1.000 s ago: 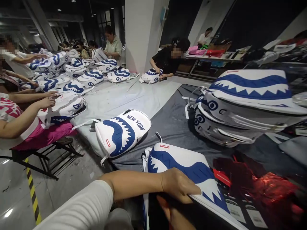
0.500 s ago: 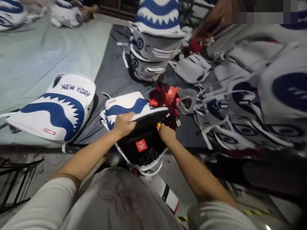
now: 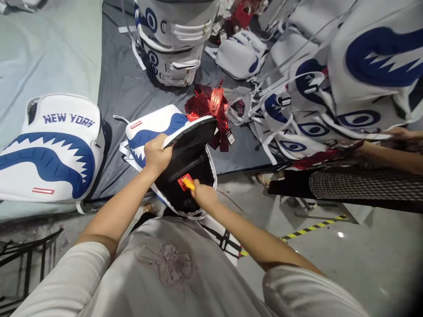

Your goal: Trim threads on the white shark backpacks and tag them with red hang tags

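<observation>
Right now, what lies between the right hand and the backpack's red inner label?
In the head view, a yellow object in the right hand overlaps the red label; contact is unclear.

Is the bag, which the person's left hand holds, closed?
No, the left hand holds the flap of the bag up, and the black lining inside is visible.

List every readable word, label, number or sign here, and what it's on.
"NEW YORK": white-and-blue backpack at left.
"NEW YORK": white backpack at upper centre.
Too small or blurred to read: red fabric label inside the held, black-lined white-and-blue backpack; red-outlined rectangular patches on the held and left backpacks; white rectangular tag by the shiny red foil pieces.
</observation>
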The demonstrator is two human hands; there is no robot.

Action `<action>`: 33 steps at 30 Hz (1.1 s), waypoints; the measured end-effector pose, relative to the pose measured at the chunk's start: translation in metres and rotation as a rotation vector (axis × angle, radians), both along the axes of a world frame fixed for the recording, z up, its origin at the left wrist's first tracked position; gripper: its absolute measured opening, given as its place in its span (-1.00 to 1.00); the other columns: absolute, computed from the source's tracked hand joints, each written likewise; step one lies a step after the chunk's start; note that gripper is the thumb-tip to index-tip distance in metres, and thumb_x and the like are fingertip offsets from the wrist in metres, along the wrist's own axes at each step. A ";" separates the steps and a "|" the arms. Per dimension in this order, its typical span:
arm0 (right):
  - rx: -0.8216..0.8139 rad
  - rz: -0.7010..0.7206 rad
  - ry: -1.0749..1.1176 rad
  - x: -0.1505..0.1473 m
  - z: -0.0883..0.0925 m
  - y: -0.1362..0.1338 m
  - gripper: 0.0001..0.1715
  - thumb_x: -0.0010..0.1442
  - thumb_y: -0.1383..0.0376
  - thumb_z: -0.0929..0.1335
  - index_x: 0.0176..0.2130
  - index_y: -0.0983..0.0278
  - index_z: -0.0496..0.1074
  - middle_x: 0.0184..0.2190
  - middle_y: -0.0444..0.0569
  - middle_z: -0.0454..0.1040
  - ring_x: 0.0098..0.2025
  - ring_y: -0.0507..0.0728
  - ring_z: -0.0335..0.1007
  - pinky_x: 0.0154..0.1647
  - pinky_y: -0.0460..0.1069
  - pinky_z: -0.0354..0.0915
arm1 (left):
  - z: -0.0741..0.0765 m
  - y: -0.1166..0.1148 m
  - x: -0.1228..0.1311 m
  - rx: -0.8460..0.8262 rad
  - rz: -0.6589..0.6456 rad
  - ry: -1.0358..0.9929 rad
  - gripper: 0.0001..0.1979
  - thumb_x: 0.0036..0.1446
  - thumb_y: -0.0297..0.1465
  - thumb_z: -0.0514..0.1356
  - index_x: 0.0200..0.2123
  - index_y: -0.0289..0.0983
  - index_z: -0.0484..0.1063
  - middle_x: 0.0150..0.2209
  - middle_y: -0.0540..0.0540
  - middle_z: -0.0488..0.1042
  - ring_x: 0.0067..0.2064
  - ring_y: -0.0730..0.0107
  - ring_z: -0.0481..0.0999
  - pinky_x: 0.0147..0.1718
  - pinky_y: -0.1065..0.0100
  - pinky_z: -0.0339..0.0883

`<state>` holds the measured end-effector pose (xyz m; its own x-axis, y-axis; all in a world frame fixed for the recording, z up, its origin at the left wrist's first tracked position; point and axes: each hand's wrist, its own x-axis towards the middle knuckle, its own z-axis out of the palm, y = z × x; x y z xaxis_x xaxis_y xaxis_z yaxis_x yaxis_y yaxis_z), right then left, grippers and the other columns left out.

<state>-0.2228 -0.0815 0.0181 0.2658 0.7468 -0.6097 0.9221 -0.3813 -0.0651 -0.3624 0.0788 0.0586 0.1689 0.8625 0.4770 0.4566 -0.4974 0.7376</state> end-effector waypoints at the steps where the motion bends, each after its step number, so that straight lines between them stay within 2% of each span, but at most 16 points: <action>1: 0.052 0.009 0.036 -0.009 -0.013 0.003 -0.57 0.32 0.16 0.31 0.12 0.29 0.33 -0.12 0.16 0.58 -0.07 0.21 0.54 -0.11 -0.03 0.32 | 0.004 -0.002 0.001 0.029 -0.030 0.008 -0.80 0.10 -0.33 0.14 -0.54 -0.24 0.39 -0.56 0.02 0.40 -0.51 0.45 0.33 -0.46 0.41 0.11; 4: 0.197 -0.051 0.115 -0.024 -0.051 0.008 -0.56 0.29 0.15 0.36 0.09 0.29 0.37 -0.15 0.12 0.59 -0.11 0.18 0.56 -0.14 -0.07 0.30 | 0.007 -0.004 0.000 0.112 -0.076 0.033 -0.81 0.10 -0.37 0.17 -0.55 -0.24 0.39 -0.58 0.05 0.39 -0.53 0.49 0.32 -0.48 0.43 0.11; 8: 0.369 -0.313 0.111 -0.014 -0.089 0.005 -0.49 0.44 0.12 0.16 0.18 0.39 0.28 -0.16 0.18 0.58 -0.14 0.21 0.56 -0.21 -0.04 0.29 | 0.000 0.002 -0.006 0.207 -0.040 0.016 -0.79 0.11 -0.37 0.19 -0.56 -0.25 0.37 -0.59 0.08 0.35 -0.55 0.53 0.30 -0.51 0.45 0.10; 11: 0.454 -0.488 0.125 -0.001 -0.108 0.004 -0.48 0.43 0.09 0.17 0.17 0.39 0.28 -0.16 0.18 0.58 -0.14 0.22 0.56 -0.22 -0.03 0.29 | -0.003 0.005 -0.006 0.258 -0.048 0.036 -0.80 0.11 -0.38 0.19 -0.55 -0.26 0.38 -0.59 0.09 0.34 -0.55 0.55 0.30 -0.51 0.46 0.11; 13: 0.499 -0.605 0.126 0.004 -0.113 0.004 -0.44 0.45 0.09 0.09 0.17 0.44 0.26 -0.12 0.26 0.56 -0.11 0.26 0.55 -0.20 0.02 0.32 | -0.001 0.006 -0.004 0.284 -0.075 0.050 -0.81 0.10 -0.38 0.20 -0.54 -0.26 0.39 -0.59 0.09 0.35 -0.55 0.55 0.31 -0.51 0.46 0.12; 16: 0.570 -0.693 0.188 0.003 -0.113 0.006 -0.43 0.45 0.11 0.05 0.16 0.44 0.26 -0.10 0.28 0.55 -0.07 0.27 0.53 -0.15 0.06 0.36 | 0.005 0.007 0.001 0.322 -0.124 0.068 -0.81 0.12 -0.36 0.19 -0.53 -0.26 0.42 -0.58 0.08 0.38 -0.54 0.54 0.33 -0.50 0.46 0.14; 19: 0.622 -0.648 0.337 -0.002 -0.109 0.003 -0.56 0.34 0.07 0.24 0.04 0.29 0.39 -0.23 0.10 0.59 -0.15 0.24 0.56 -0.18 0.03 0.39 | 0.011 0.016 0.006 0.347 -0.168 0.089 -0.79 0.12 -0.34 0.18 -0.53 -0.25 0.43 -0.56 0.06 0.41 -0.53 0.52 0.36 -0.50 0.44 0.15; 21: 0.656 -0.639 0.409 -0.003 -0.106 0.001 -0.58 0.30 0.06 0.28 -0.01 0.27 0.42 -0.27 0.06 0.59 -0.16 0.25 0.56 -0.16 0.04 0.41 | 0.013 0.023 0.008 0.356 -0.193 0.099 -0.79 0.11 -0.32 0.17 -0.53 -0.25 0.43 -0.58 0.06 0.41 -0.54 0.51 0.36 -0.52 0.44 0.15; 24: 0.706 -0.663 0.488 0.001 -0.104 0.001 -0.53 0.32 0.05 0.24 0.04 0.30 0.42 -0.23 0.09 0.59 -0.10 0.25 0.55 -0.07 0.08 0.42 | 0.011 0.031 0.009 0.374 -0.220 0.098 -0.81 0.09 -0.33 0.16 -0.53 -0.24 0.41 -0.60 0.07 0.38 -0.56 0.51 0.34 -0.54 0.43 0.13; 28: 0.706 -0.672 0.616 0.005 -0.101 0.004 -0.47 0.32 0.06 0.23 0.10 0.34 0.39 -0.16 0.10 0.58 -0.04 0.21 0.52 0.02 0.07 0.41 | 0.007 0.030 0.006 0.436 -0.256 0.067 -0.88 0.06 -0.40 0.17 -0.51 -0.24 0.40 -0.60 0.07 0.38 -0.57 0.51 0.36 -0.55 0.43 0.12; 30: 0.660 -0.668 0.677 0.006 -0.096 0.007 -0.46 0.32 0.08 0.24 0.13 0.35 0.37 -0.17 0.08 0.58 -0.10 0.18 0.53 -0.03 0.05 0.44 | 0.009 0.030 0.006 0.466 -0.292 0.094 -0.90 0.05 -0.42 0.15 -0.50 -0.23 0.39 -0.60 0.07 0.37 -0.58 0.49 0.36 -0.56 0.42 0.12; 33: 0.527 -0.640 0.765 0.016 -0.078 0.016 -0.52 0.30 0.10 0.28 0.08 0.34 0.40 -0.36 -0.04 0.55 -0.39 0.09 0.49 -0.32 -0.01 0.46 | 0.017 0.039 0.014 0.513 -0.410 0.266 -0.90 0.03 -0.36 0.12 -0.49 -0.21 0.39 -0.59 0.03 0.37 -0.56 0.42 0.41 -0.51 0.37 0.18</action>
<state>-0.2069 -0.0654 -0.0601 0.3840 0.8193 -0.4258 0.2155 -0.5280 -0.8215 -0.3488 0.1176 0.0756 0.5990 0.3818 0.7038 0.2900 -0.9228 0.2538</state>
